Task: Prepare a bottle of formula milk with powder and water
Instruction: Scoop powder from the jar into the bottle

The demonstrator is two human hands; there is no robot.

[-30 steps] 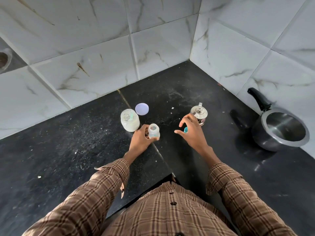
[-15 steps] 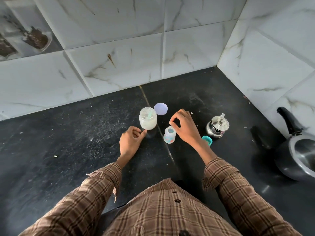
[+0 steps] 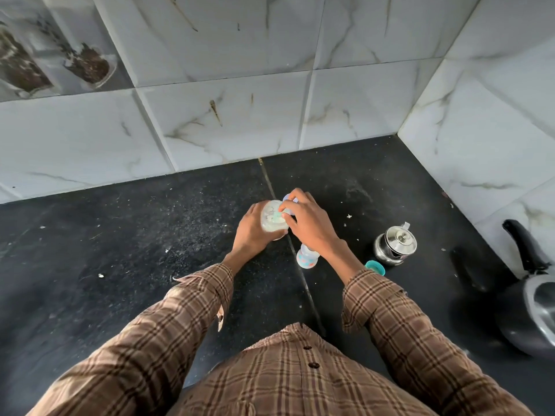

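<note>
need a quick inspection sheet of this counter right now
surface: black stone counter, speckled with pale crumbs
job's things: open powder jar; its lid behind; baby bottle upright, uncapped; teal cap; steel kettle
clutter: dark pan at right edge
grippers: left hand holds the jar; right hand fingertips at jar mouth
cables: nothing seen
surroundings: white marble-look tiled walls

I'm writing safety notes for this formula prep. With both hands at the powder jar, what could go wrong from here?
The open baby bottle stands right under the right hand's wrist, so drawing that arm back might topple it. Powder may also spill from the powder jar, which the left hand holds, onto the gritty black counter.
</note>
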